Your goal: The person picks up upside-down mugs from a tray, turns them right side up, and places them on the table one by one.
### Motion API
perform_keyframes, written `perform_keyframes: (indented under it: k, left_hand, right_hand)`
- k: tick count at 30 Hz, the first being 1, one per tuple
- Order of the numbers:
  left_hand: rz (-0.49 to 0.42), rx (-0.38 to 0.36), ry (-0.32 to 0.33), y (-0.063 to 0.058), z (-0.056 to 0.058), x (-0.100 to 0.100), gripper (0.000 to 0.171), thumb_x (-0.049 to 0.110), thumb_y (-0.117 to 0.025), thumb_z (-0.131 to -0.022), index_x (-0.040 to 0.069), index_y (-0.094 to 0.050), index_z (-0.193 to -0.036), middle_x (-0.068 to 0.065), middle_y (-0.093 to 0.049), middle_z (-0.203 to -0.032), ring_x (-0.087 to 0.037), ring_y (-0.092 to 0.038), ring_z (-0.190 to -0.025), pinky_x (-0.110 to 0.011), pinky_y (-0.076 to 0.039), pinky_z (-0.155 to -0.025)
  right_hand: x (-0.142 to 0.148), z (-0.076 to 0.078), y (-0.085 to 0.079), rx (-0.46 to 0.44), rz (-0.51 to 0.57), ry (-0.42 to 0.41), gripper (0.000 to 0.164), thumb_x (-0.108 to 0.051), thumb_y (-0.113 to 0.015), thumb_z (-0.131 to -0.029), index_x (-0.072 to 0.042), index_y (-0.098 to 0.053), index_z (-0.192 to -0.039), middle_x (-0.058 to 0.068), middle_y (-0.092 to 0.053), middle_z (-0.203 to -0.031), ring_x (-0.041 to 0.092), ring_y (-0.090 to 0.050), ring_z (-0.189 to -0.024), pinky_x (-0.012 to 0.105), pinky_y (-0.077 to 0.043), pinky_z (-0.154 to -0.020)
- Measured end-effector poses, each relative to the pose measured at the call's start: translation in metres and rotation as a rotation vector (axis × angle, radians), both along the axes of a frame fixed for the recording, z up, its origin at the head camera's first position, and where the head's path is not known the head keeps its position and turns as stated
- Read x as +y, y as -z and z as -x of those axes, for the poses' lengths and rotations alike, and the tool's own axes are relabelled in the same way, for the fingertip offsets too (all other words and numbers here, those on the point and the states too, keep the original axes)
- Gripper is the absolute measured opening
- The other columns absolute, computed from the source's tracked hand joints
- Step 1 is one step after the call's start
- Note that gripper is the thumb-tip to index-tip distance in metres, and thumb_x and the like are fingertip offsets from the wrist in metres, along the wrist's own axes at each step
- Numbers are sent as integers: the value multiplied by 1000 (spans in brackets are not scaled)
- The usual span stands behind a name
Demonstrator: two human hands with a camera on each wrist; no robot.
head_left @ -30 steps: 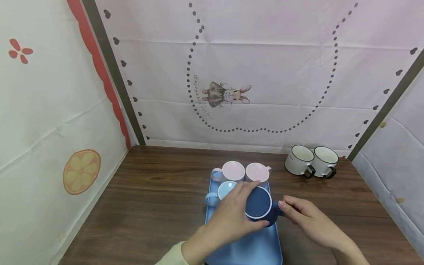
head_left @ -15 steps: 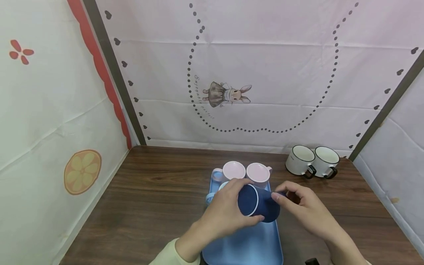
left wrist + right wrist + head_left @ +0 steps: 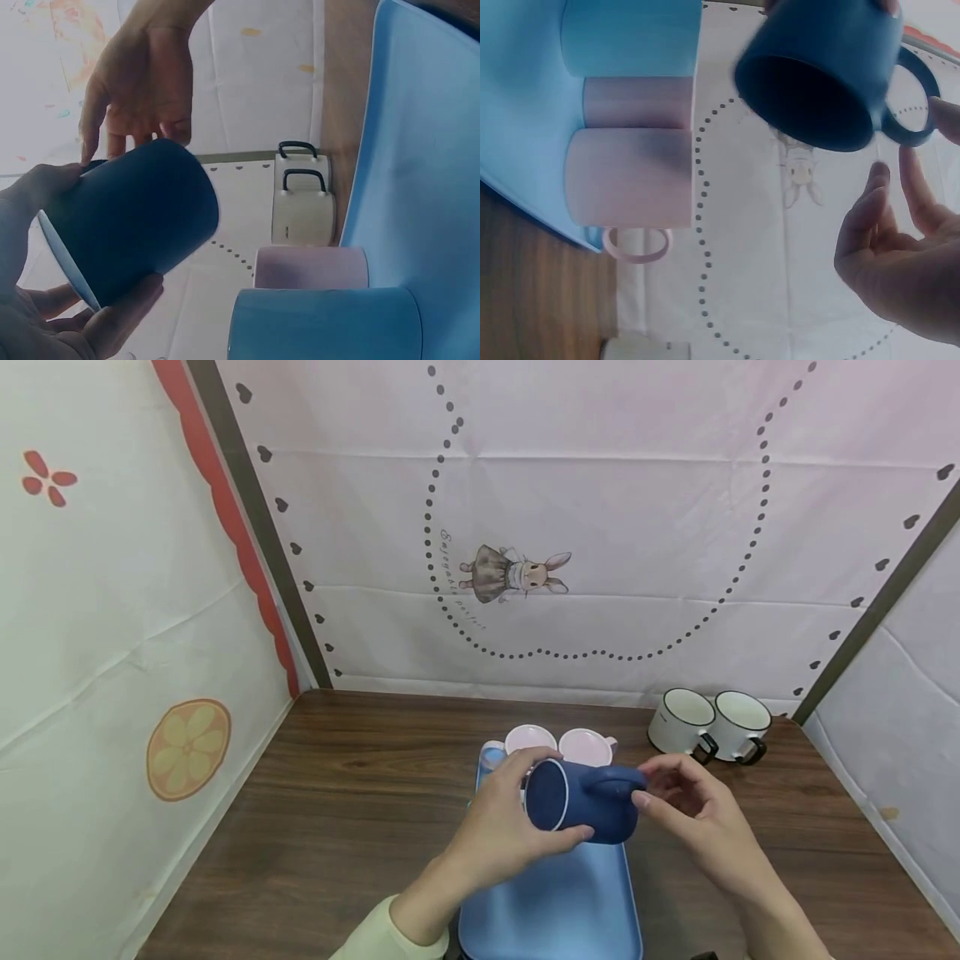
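A dark blue mug [image 3: 600, 806] with a pale rim is held on its side above the light blue tray [image 3: 551, 910], its mouth facing left. My left hand [image 3: 495, 827] grips it round the rim end, thumb on the near side and fingers over the far side. At its base end, my right hand [image 3: 697, 822] pinches the handle [image 3: 922, 105] with thumb and fingertip. A light blue mug [image 3: 322, 322] stands on the tray, mostly hidden by my left hand in the head view. Two pink mugs, a left one [image 3: 530, 737] and a right one [image 3: 587, 747], stand at the tray's far end.
Two white mugs with black handles, one left [image 3: 680, 724] and one right [image 3: 738, 729], stand at the back right of the brown wooden table [image 3: 360, 802]. Cloth-covered walls [image 3: 375, 635] enclose the table at the back and sides.
The dark blue mug has turned from tilted, with its mouth towards me, to lying sideways with its mouth left. Its handle has swung upward. Both hands have moved slightly away from me with it.
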State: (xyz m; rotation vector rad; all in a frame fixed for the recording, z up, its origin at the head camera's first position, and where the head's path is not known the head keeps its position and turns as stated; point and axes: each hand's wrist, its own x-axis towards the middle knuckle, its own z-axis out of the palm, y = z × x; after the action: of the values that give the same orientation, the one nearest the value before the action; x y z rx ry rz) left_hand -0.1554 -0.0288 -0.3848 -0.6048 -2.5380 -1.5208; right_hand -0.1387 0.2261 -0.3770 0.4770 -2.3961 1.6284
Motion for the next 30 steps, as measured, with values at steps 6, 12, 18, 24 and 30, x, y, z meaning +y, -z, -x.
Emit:
perform_keyframes:
  k: [6, 12, 18, 24, 30]
  left_hand:
    - [-187, -143, 50, -3, 2, -4, 76, 37, -95, -71, 32, -55, -135, 3, -60, -127, -24, -64, -109, -31, -60, -78]
    - [-318, -217, 120, -4, 4, -6, 70, 29, -94, -74, 33, -55, -132, 2, -59, -129, -26, -67, -111, -33, -63, -79]
    - [-391, -276, 204, -1, 6, -4, 69, 23, -90, -78, 23, -52, -136, -6, -53, -139, -26, -68, -113, -36, -64, -81]
    - [-376, -290, 247, 2, 10, -6, 68, 25, -88, -81, 24, -50, -139, -8, -53, -140, -26, -68, -113, -36, -63, -84]
    - [-261, -312, 343, 5, 19, -15, 67, 23, -88, -82, 25, -53, -139, -2, -56, -139, -22, -67, -117, -32, -62, -88]
  right_hand:
    - [1, 4, 8, -61, 39, -120, 60, 1, -67, -95, -8, -46, -151, -1, -60, -138, 8, -61, -121, 23, -55, -92]
    - [-8, 4, 14, -147, 71, -182, 80, -2, -72, -92, -23, -36, -160, 9, -53, -146, 14, -61, -124, 27, -57, -93]
    - [-16, 3, 18, -192, 131, -228, 80, -4, -72, -91, -19, -34, -159, 20, -47, -145, 26, -62, -118, 33, -60, -89]
    - [-21, 2, 19, -165, 149, -167, 73, -2, -74, -89, -14, -40, -152, 16, -48, -141, 27, -61, -116, 34, -61, -87]
    - [-21, 3, 21, -74, 39, -95, 72, -5, -81, -85, -17, -46, -147, 10, -59, -133, 17, -63, -114, 28, -56, -91]
